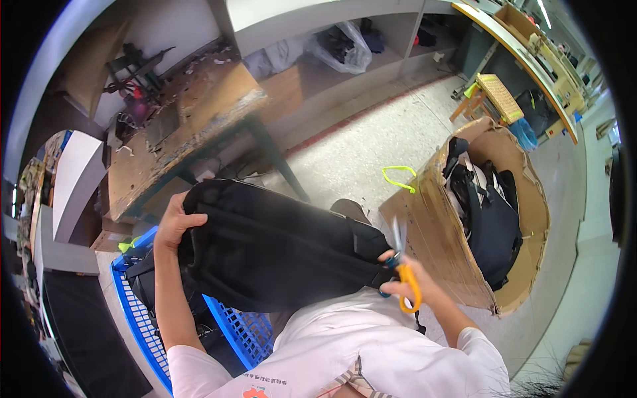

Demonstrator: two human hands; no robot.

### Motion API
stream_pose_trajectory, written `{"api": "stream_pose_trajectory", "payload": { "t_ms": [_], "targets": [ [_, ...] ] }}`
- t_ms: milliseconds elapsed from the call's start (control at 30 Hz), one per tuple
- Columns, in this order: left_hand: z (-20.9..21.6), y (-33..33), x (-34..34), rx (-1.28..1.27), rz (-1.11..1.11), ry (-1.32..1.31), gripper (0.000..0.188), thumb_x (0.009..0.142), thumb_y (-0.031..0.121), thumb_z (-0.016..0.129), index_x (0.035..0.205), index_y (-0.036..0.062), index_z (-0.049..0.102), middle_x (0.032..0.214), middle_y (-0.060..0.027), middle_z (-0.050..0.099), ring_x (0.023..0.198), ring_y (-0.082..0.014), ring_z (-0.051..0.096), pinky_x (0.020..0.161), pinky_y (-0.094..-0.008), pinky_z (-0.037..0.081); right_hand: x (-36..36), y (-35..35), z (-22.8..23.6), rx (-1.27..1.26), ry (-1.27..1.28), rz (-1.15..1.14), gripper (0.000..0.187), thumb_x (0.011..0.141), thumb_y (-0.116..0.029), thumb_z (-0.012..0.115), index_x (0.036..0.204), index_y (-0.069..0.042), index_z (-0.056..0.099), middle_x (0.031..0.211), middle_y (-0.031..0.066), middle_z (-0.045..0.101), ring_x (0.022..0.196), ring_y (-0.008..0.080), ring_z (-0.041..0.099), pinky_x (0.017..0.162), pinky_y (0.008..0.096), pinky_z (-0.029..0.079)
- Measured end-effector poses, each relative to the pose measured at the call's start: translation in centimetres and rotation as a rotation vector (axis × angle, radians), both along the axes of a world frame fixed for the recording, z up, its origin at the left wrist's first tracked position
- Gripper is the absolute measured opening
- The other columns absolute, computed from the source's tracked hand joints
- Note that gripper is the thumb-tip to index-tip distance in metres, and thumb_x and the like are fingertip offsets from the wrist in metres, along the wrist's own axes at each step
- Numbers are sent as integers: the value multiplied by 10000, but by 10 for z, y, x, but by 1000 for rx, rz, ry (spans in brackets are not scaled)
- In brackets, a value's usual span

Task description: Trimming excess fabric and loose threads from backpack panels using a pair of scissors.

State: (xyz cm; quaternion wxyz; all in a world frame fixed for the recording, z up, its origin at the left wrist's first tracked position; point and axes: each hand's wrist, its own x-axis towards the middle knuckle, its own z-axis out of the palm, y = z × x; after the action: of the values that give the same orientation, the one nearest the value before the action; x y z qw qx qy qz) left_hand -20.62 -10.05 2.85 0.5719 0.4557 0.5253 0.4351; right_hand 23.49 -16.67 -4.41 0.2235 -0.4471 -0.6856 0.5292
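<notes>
A long black fabric bag [279, 245], which looks like a backpack, stretches across my lap in front of my white shirt. My left hand [174, 222] is closed on its left end, with the thumb lying over the top. At the other end, my right hand [415, 282] is closed around a pair of scissors [409, 290] with orange handles. The slightly blurred blades point up and away from me. Fingertips of that hand are close to the bag's right edge; whether they also pinch the cloth, I cannot tell.
A cardboard box [424, 249] holding black bags [494, 229] stands to my right, a yellow-green strap [398, 179] beside it. At left is a blue plastic basket [142, 325] with black items. A worn wooden table [199, 113] stands ahead-left; a wooden stool [494, 98] is far right.
</notes>
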Motion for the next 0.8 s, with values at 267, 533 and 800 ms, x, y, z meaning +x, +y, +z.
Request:
{"api": "stream_pose_trajectory", "payload": {
  "t_ms": [267, 533, 800],
  "targets": [
    [-6, 4, 0, 35, -38, -152, 397, 530, 5, 710, 913, -24, 610, 880, -70, 638, 786, -168, 616, 776, -285, 486, 53, 24, -15, -706, 935, -826, 428, 765, -76, 603, 1156, -60, 429, 800, 72, 567, 717, 177, 545, 610, 281, 447],
    [1, 3, 5, 41, -43, -153, 426, 538, 2, 690, 951, -43, 597, 865, -57, 638, 798, -156, 600, 787, -263, 460, -2, 77, 69, 333, -138, 52, 561, 683, -264, 733, 1121, -61, 448, 837, 103, 484, 728, 213, 502, 646, 312, 423],
    [7, -7, -1, 73, -128, -179, 417, 524, -9, 730, 921, -38, 607, 874, -42, 633, 798, -132, 578, 782, -244, 440, -88, 118, 80, 458, -235, 383, 658, 678, -442, 690, 1145, -50, 443, 916, 180, 508, 812, 332, 543, 693, 388, 444]
  ]
}}
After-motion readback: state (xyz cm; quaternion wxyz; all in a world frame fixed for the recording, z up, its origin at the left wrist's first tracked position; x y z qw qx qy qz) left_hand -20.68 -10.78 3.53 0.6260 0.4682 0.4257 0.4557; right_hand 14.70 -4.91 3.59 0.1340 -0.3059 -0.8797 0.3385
